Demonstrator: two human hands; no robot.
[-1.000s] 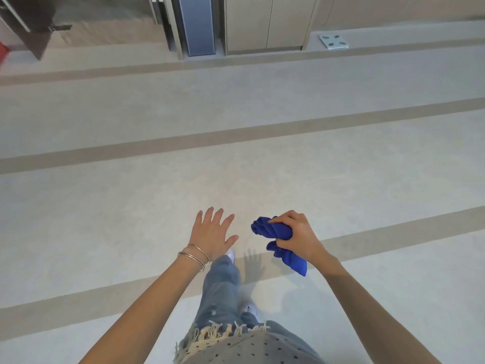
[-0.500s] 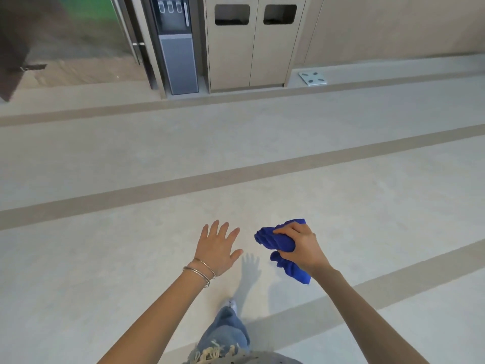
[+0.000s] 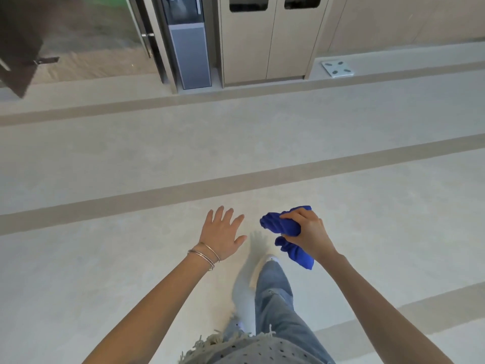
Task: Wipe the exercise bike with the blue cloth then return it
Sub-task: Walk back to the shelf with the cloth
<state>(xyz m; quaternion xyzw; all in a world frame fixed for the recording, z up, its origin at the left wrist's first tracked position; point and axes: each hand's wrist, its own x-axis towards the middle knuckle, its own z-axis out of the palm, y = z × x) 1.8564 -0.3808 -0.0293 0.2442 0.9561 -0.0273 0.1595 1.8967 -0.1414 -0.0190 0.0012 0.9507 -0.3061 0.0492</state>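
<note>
My right hand [image 3: 307, 232] is closed around a bunched blue cloth [image 3: 280, 225], held out in front of me at about waist height; one end of the cloth hangs down below the fist. My left hand [image 3: 221, 232] is spread flat with fingers apart, holding nothing, a short way left of the cloth; two thin bangles sit on its wrist. The exercise bike is nowhere in view.
Pale floor with tan stripes [image 3: 236, 185] stretches ahead. At the far wall stand a water dispenser [image 3: 187, 40] and a beige twin-door bin cabinet [image 3: 270, 40]. A bathroom scale [image 3: 337, 68] lies on the floor to the right. A glass door [image 3: 78, 35] is at the left. My jeans-clad leg [image 3: 275, 292] steps forward.
I have walked forward: the cabinet, dispenser and scale are nearer and larger. A leg has swung forward under my hands. Both hands keep the same pose, the right still gripping the cloth.
</note>
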